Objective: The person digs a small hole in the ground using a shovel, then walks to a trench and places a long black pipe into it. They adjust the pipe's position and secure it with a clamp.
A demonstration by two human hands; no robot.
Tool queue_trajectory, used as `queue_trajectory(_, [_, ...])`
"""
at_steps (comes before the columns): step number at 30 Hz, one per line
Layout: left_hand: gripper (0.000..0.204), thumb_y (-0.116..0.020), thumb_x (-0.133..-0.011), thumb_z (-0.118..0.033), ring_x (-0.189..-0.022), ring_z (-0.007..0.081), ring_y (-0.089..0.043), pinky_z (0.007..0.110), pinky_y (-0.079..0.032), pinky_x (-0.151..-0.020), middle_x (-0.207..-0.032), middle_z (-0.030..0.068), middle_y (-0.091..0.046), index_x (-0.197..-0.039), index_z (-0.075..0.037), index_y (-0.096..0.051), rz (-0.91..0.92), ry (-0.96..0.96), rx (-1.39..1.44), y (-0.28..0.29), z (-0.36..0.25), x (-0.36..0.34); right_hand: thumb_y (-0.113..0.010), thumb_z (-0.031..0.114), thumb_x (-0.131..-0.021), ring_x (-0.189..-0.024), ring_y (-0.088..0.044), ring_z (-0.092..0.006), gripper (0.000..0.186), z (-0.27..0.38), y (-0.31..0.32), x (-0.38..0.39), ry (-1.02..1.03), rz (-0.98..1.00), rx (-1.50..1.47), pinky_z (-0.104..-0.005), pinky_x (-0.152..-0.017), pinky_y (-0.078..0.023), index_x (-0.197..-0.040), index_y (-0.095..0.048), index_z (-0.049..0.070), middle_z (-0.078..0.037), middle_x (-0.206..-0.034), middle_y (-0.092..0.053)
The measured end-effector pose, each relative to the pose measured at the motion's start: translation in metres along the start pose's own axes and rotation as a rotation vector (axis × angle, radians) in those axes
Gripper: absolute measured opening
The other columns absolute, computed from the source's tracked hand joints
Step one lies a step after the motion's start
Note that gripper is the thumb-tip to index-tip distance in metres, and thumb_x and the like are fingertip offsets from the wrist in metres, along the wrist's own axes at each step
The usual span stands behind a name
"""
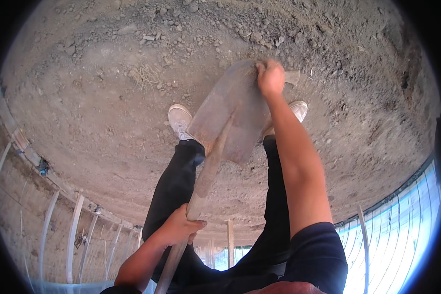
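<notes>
A shovel (220, 115) with a broad, dusty metal blade is raised in front of me, its blade tilted up and away over the ground between my shoes. My left hand (180, 226) is wrapped round its wooden handle (205, 183) low down, near my left thigh. At the far right edge of the blade, my right hand (271, 78) is closed, fingers curled against the metal. A flat, tan-grey piece (292, 77) juts out just right of that hand; what the fingers grip is mostly hidden.
Dry, crumbly soil (108, 112) with small clods surrounds me, and dry roots (147, 76) lie at the far left. My left shoe (180, 117) and right shoe (299, 110) stand beside the blade. White posts (74, 237) line the left; clear sheeting (402, 235) is at the right.
</notes>
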State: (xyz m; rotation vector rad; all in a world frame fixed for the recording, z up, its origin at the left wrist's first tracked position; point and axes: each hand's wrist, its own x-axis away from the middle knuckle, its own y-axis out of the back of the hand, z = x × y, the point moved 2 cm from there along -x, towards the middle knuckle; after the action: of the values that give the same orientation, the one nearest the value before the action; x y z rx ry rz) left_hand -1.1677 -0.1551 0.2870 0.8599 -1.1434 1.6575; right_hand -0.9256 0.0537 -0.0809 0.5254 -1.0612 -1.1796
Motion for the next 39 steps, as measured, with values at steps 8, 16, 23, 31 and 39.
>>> queue_trajectory(8, [0.035, -0.072, -0.093, -0.009, -0.052, 0.0130, -0.057, 0.032, -0.050, -0.045, -0.075, 0.0060, -0.055, -0.112, 0.003, -0.046, 0.000, 0.017, 0.022, -0.001, 0.007, -0.003, -0.076, 0.021, -0.087, -0.094, -0.064, -0.0411, 0.017, 0.052, 0.008, 0.069, 0.206, 0.197, -0.056, -0.0476, -0.085, -0.053, -0.095, -0.073, 0.007, -0.019, -0.095, -0.069])
queue_trajectory(16, [0.036, -0.072, -0.093, -0.009, -0.053, 0.0129, -0.057, 0.032, -0.049, -0.045, -0.077, 0.0058, -0.055, -0.114, 0.004, -0.046, 0.042, -0.004, -0.005, 0.001, 0.002, -0.002, -0.072, 0.019, -0.087, -0.091, -0.063, -0.0438, 0.020, 0.010, 0.005, 0.016, 0.064, 0.022, 0.059, -0.0520, -0.082, -0.052, -0.097, -0.067, 0.002, -0.023, -0.095, -0.065])
queue_trajectory(23, [0.032, -0.072, -0.093, -0.006, -0.052, 0.0132, -0.057, 0.032, -0.050, -0.044, -0.077, 0.0058, -0.055, -0.112, 0.002, -0.047, -0.011, 0.034, 0.016, -0.004, 0.003, 0.000, -0.074, 0.014, -0.086, -0.092, -0.062, -0.0405, 0.019, 0.026, 0.043, 0.120, 0.366, 0.383, -0.037, -0.0481, -0.080, -0.053, -0.102, -0.066, 0.006, -0.019, -0.096, -0.062])
queue_trajectory(31, [0.030, -0.071, -0.092, -0.004, -0.052, 0.0130, -0.057, 0.031, -0.050, -0.044, -0.078, 0.0053, -0.055, -0.109, -0.001, -0.047, 0.012, 0.019, 0.015, -0.006, -0.004, -0.001, -0.066, 0.017, -0.091, -0.094, -0.063, -0.0433, 0.013, -0.017, 0.022, 0.033, 0.042, 0.042, 0.126, -0.0522, -0.080, -0.053, -0.097, -0.064, 0.005, -0.022, -0.096, -0.062])
queue_trajectory(39, [0.037, -0.073, -0.092, -0.008, -0.054, 0.0112, -0.057, 0.031, -0.050, -0.046, -0.078, 0.0057, -0.057, -0.116, 0.004, -0.046, 0.002, 0.028, 0.017, -0.005, 0.001, 0.000, -0.068, 0.016, -0.089, -0.090, -0.064, -0.0414, 0.015, -0.004, 0.047, 0.094, 0.254, 0.314, 0.084, -0.0497, -0.078, -0.054, -0.102, -0.068, 0.009, -0.020, -0.095, -0.061])
